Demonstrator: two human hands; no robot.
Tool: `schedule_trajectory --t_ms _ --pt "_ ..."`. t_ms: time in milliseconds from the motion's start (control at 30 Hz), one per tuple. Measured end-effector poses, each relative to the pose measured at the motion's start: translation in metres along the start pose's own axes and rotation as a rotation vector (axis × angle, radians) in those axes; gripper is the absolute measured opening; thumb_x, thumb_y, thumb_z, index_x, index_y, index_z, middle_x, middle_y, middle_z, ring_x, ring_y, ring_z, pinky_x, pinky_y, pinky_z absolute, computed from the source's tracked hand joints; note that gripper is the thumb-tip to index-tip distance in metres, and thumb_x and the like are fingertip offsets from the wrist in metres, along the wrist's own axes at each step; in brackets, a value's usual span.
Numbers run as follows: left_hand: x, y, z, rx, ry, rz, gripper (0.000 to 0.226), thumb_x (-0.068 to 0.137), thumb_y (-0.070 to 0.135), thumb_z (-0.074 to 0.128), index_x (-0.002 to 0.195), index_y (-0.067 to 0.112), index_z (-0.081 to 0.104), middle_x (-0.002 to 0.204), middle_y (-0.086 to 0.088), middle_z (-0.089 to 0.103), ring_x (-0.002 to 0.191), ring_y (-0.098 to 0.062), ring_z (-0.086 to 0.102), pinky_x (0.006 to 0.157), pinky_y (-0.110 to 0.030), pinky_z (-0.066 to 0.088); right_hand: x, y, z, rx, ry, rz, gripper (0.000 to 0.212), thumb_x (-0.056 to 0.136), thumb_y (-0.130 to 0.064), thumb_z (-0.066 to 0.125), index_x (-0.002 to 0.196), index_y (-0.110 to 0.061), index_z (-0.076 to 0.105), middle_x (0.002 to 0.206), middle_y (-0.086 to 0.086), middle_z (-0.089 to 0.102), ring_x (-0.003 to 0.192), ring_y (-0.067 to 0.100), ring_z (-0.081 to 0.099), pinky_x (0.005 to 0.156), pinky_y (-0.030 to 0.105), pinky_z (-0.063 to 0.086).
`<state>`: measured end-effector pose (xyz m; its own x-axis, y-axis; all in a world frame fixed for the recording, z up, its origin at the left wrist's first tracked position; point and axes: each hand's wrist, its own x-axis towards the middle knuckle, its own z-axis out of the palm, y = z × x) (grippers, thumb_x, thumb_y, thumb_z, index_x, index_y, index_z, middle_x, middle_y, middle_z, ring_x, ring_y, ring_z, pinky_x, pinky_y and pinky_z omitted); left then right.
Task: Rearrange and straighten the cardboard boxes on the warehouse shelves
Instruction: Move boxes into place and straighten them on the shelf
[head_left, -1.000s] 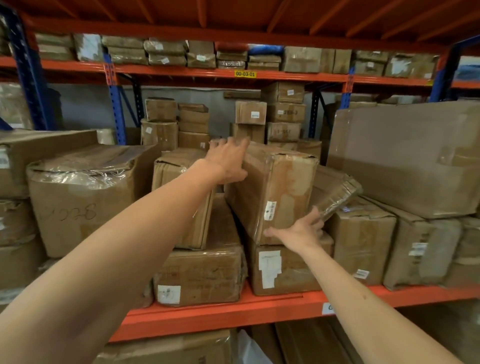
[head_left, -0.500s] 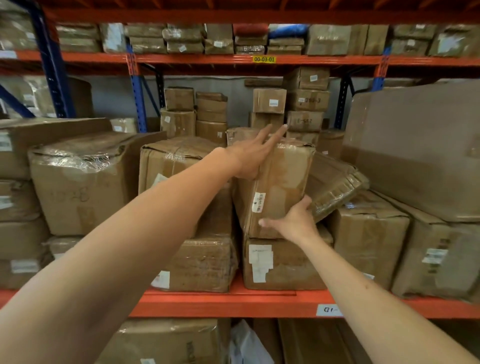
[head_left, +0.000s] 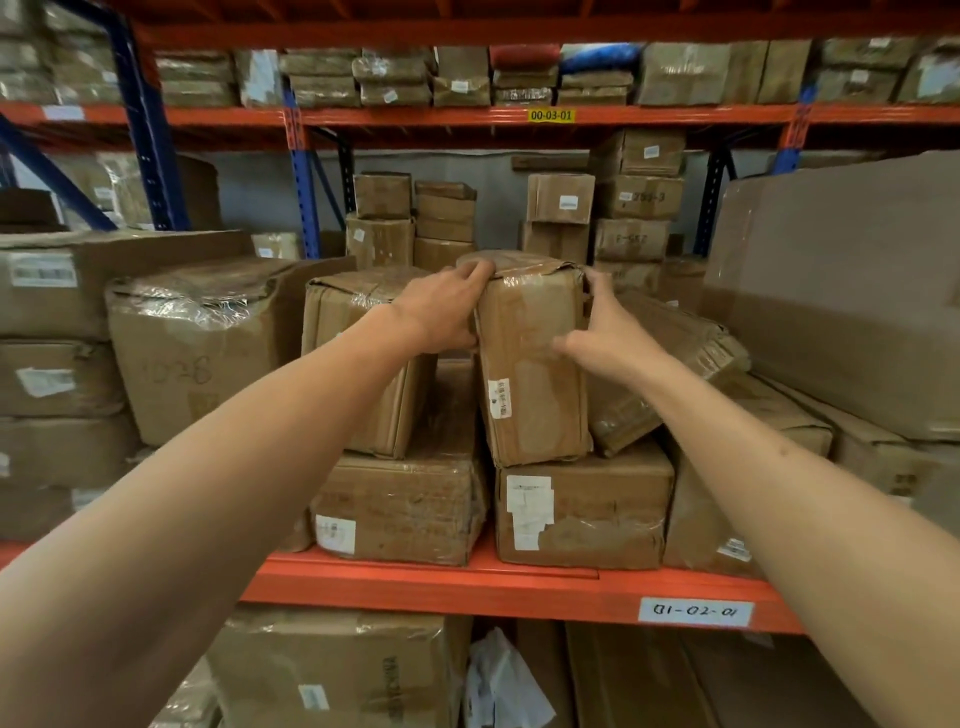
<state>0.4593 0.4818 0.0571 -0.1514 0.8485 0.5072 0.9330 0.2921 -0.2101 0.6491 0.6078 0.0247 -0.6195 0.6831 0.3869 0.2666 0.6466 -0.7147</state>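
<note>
Cardboard box (head_left: 532, 364) stands upright between your fingers, left hand (head_left: 441, 312) curled over its top corner, right hand (head_left: 605, 332) spread against its right side.

You have a tall brown cardboard box (head_left: 530, 364) wrapped in glossy clear film, with a white barcode label on its front. Below it runs the orange steel shelf beam (head_left: 467, 587), bearing a white tag (head_left: 695, 611) with black handwriting. Above the box, a second orange beam (head_left: 415, 117) carries a yellow sticker (head_left: 550, 115) printed in black. Left of the box stand blue steel uprights (head_left: 148, 140), and a larger brown carton (head_left: 192, 353) shows faint dark scrawled numbers.
</note>
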Motion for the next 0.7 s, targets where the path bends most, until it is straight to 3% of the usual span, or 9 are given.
schedule_trajectory --t_ms 100,200,300,400,700 --pt "-0.001 0.000 -0.002 0.030 -0.023 -0.021 0.097 0.076 0.033 0.087 0.149 0.012 0.027 0.141 -0.014 0.053 0.120 -0.036 0.059 0.090 -0.054 0.056 -0.002 0.008 0.009 -0.013 -0.040 0.034 0.111 0.082 -0.021 0.083 0.164 -0.031 0.010 0.154 0.007 0.047 0.135 0.029 0.049 0.095 0.036 0.041" --pt "0.001 -0.002 -0.003 0.074 -0.035 -0.013 0.102 0.077 0.031 0.086 0.153 0.015 0.020 0.137 -0.016 0.055 0.114 -0.037 0.063 0.086 -0.050 0.058 -0.003 0.015 0.016 -0.030 -0.087 0.067 0.114 0.077 -0.019 0.086 0.161 -0.033 0.010 0.148 0.006 0.050 0.133 0.030 0.051 0.091 0.035 0.043" --pt "0.007 0.002 -0.007 0.220 -0.072 0.063 0.133 0.072 0.034 0.090 0.156 0.033 -0.013 0.138 -0.024 0.053 0.109 -0.038 0.065 0.072 -0.038 0.051 -0.012 0.025 0.031 -0.063 -0.142 0.116 0.125 0.072 -0.021 0.091 0.160 -0.037 0.003 0.149 0.006 0.050 0.131 0.031 0.053 0.097 0.039 0.047" --pt "0.017 0.009 -0.012 0.301 -0.126 0.116 0.153 0.064 0.037 0.095 0.145 0.046 -0.034 0.137 -0.030 0.051 0.108 -0.039 0.065 0.071 -0.040 0.050 -0.023 0.040 0.049 -0.092 -0.146 0.162 0.133 0.070 -0.022 0.094 0.159 -0.034 -0.005 0.155 0.012 0.041 0.137 0.034 0.047 0.110 0.047 0.046" --pt "0.030 0.023 -0.010 0.284 -0.118 0.140 0.154 0.061 0.035 0.097 0.150 0.045 -0.029 0.138 -0.027 0.054 0.108 -0.036 0.065 0.066 -0.037 0.042 -0.027 0.047 0.084 -0.045 0.036 0.253 0.158 0.056 -0.050 0.099 0.155 -0.026 -0.022 0.160 0.023 0.016 0.145 0.042 0.032 0.118 0.058 0.033"
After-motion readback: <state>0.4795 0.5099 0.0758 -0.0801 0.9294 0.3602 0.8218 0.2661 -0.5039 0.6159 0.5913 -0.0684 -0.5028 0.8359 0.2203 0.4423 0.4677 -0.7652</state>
